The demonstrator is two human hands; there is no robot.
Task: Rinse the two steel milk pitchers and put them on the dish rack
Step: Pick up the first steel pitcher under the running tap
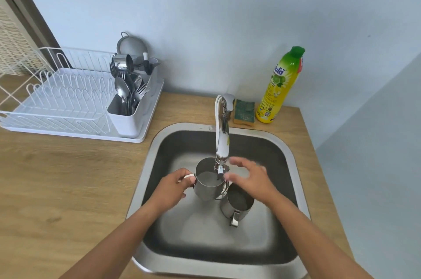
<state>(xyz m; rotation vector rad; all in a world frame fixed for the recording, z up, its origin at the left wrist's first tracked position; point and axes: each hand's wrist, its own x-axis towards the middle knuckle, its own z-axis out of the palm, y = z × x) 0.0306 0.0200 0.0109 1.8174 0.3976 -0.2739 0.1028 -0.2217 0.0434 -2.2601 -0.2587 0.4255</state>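
Two steel milk pitchers are in the steel sink (145, 176). My left hand (173, 189) grips the handle of the left pitcher (206, 185) and holds it upright under the faucet spout (221, 142). The second pitcher (237, 203) stands just to its right, its handle turned toward me. My right hand (247, 178) hovers with spread fingers above and between the two pitchers, next to the spout tip, holding nothing. It looks blurred. I cannot tell whether water is running.
A white dish rack (68, 98) sits on the wooden counter (68, 176) at the left, its cutlery holder (127, 107) full of spoons and forks. A green sponge (245, 111) and a yellow dish-soap bottle (279, 89) stand behind the sink by the wall.
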